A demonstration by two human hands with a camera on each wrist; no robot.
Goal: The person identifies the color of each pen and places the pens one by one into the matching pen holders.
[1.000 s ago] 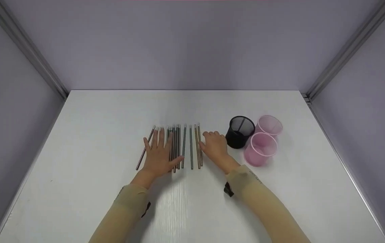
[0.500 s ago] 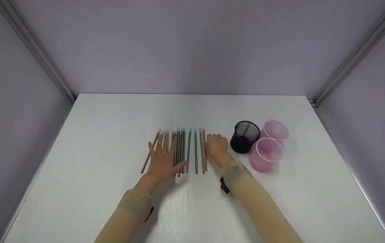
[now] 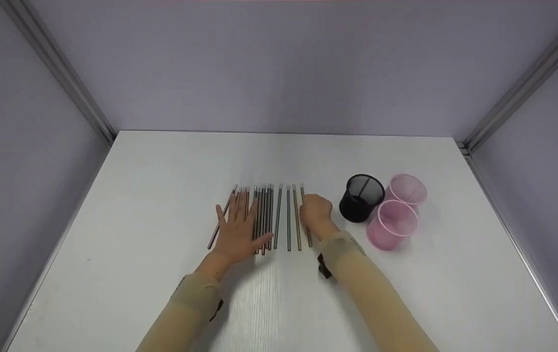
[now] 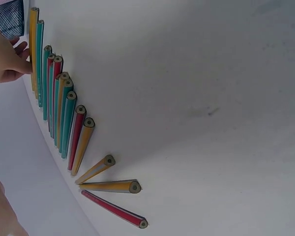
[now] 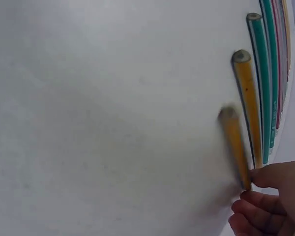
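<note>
A row of several coloured pencils [image 3: 279, 215] lies side by side on the white table [image 3: 161, 195]. My left hand [image 3: 237, 222] rests flat with spread fingers on the left part of the row. My right hand [image 3: 312, 205] is curled at the row's right end and pinches the outermost yellow pencil [image 5: 234, 147], which looks blurred and slightly angled away from its yellow neighbour [image 5: 248, 103]. The left wrist view shows the pencils' [image 4: 64, 113] far ends fanned out, with the right hand [image 4: 5, 61] at the top left.
A black mesh cup [image 3: 362, 197] stands just right of my right hand, and two pink mesh cups [image 3: 392, 224] [image 3: 407, 189] stand beside it. Grey walls with metal corner rails [image 3: 63, 78] close in the table on three sides.
My right hand has curled its fingers around the rightmost pencil, and that pencil has tilted off the row. The left hand stays flat on the pencils.
</note>
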